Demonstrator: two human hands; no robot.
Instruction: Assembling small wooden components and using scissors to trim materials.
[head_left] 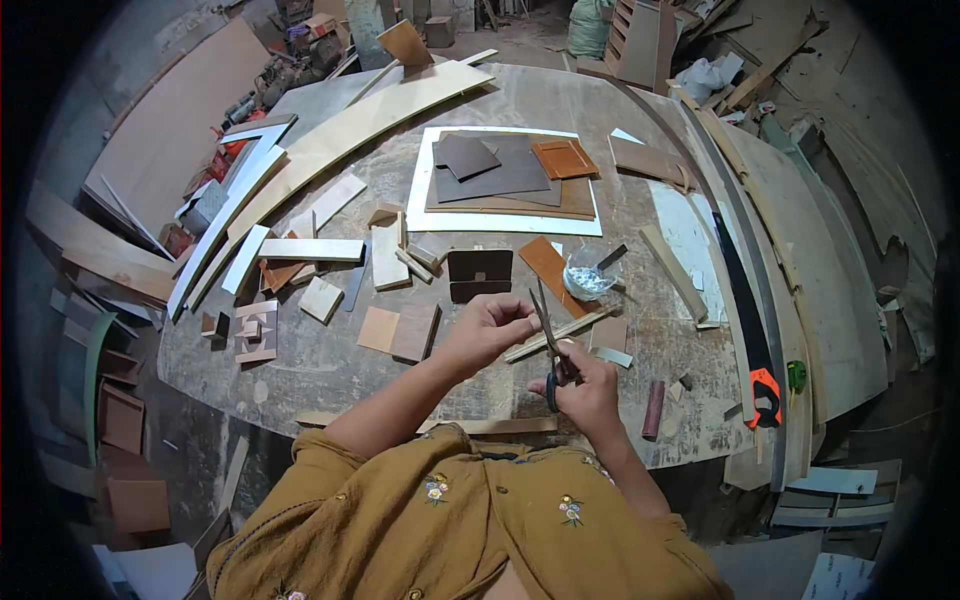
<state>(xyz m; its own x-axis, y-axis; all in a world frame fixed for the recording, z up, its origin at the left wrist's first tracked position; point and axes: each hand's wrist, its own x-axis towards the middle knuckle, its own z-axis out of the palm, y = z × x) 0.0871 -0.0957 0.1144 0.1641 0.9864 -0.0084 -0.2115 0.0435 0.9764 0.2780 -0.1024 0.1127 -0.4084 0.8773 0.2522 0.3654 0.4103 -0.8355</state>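
Note:
My right hand (588, 392) is closed around the dark handles of a pair of scissors (549, 335). Their blades point up and away from me and are slightly parted. Beside the blades, my left hand (497, 328) has its thumb and fingers pinched together; whatever they hold, if anything, is too small to make out. Just beyond the left hand stands a small dark brown box-like piece (480, 268) with a metal catch at its middle. A thin wooden strip (570, 330) lies on the table behind the scissors.
Wood offcuts (322, 299) lie on the worn table (300, 365) at left. A clear tub of white bits (588, 281) stands at right, near a dark red cylinder (653, 409). An orange-handled saw (764, 398) rests along the right edge. Flat brown panels (500, 185) are stacked farther back.

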